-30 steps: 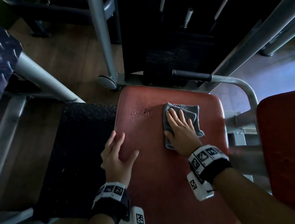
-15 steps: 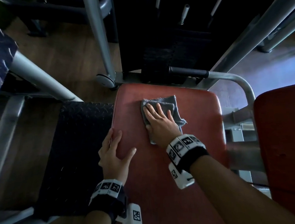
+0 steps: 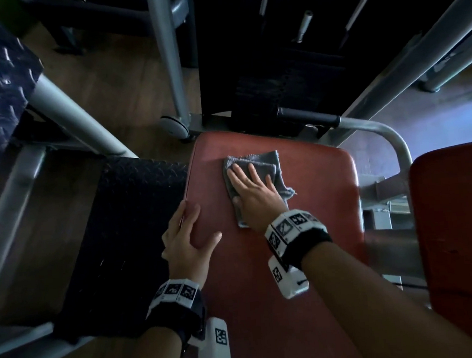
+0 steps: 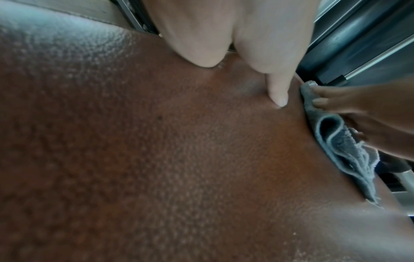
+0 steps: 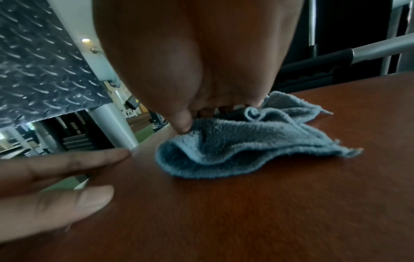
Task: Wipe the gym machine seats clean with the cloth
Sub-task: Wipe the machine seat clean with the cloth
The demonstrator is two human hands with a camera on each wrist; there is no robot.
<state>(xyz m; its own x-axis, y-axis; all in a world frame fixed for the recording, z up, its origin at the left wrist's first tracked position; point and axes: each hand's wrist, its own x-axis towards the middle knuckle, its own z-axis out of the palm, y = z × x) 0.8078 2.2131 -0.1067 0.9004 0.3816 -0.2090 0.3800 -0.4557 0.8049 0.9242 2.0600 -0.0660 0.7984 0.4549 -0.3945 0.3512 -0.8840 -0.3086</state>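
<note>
Grey-blue terry cloth [image 3: 267,166] is lying folded in several loose layers under the right hand [image 3: 254,197], its looped pile and stitched, slightly frayed edges showing in the right wrist view [image 5: 246,150]. The hand is pressing it flat with straight, spread fingers [image 3: 254,173], not curling round it; the thumb is touching the cloth's near left edge. Cloth corners are sticking out past the fingertips on the far side and to the right of the palm. In the left wrist view the cloth's rolled folds [image 4: 340,141] are bunching beneath the right hand's fingers.

Under the cloth, the red-brown seat pad [image 3: 306,258] is showing a pebbled, leather-like grain, and the cloth is sitting near the pad's far left corner. The left hand [image 3: 190,239] is resting open on the pad's left edge, just beside the cloth, fingers straight along the rim and thumb spread onto the surface, grasping nothing. To the right of the wiping hand, a second red pad [image 3: 459,232] is standing well apart. A black textured plate [image 3: 126,230] is lying left of the left hand.
</note>
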